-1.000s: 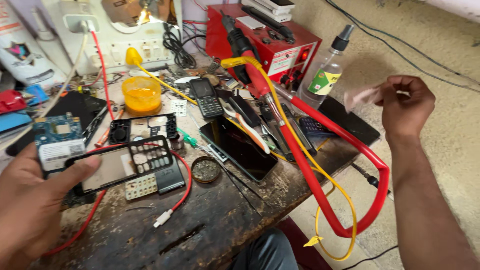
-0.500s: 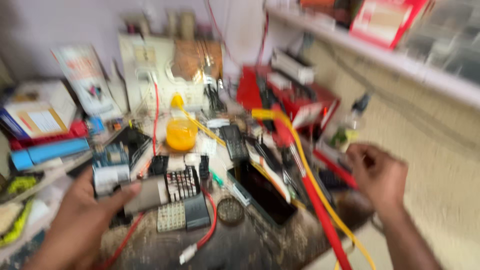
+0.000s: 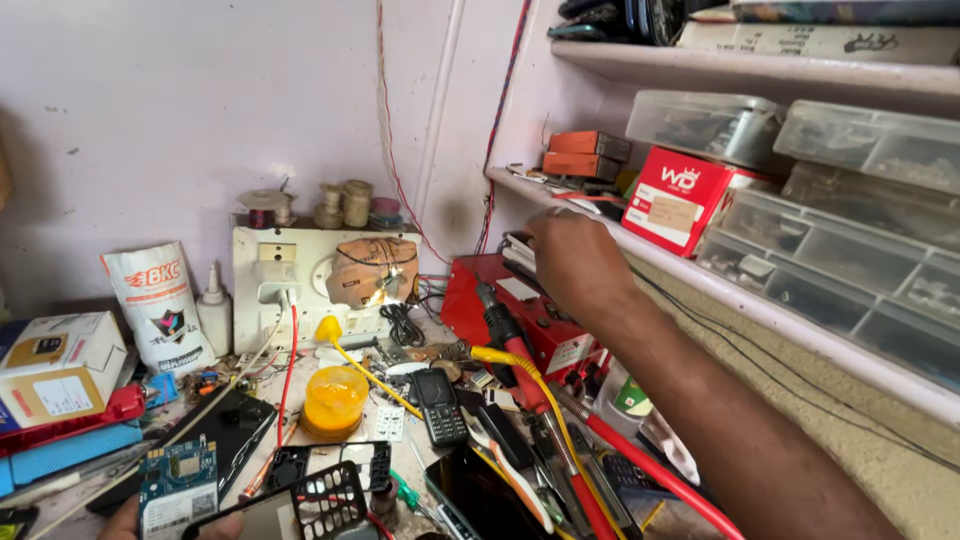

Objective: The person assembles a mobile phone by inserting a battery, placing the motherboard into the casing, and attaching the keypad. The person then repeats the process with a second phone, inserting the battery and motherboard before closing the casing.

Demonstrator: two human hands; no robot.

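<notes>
Cluttered bench [image 3: 90, 480]; right hand [image 3: 575, 262] over red box [image 3: 520, 315]

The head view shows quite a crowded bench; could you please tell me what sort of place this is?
Most likely a small phone or electronics repair bench. A keypad phone and a bare circuit board lie among loose parts, a red bench power unit stands behind them, and clear parts boxes line the wall shelf.

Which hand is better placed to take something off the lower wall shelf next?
Right, likely. The right hand is already at the shelf edge; the left hand is low, holding a phone frame.
</notes>
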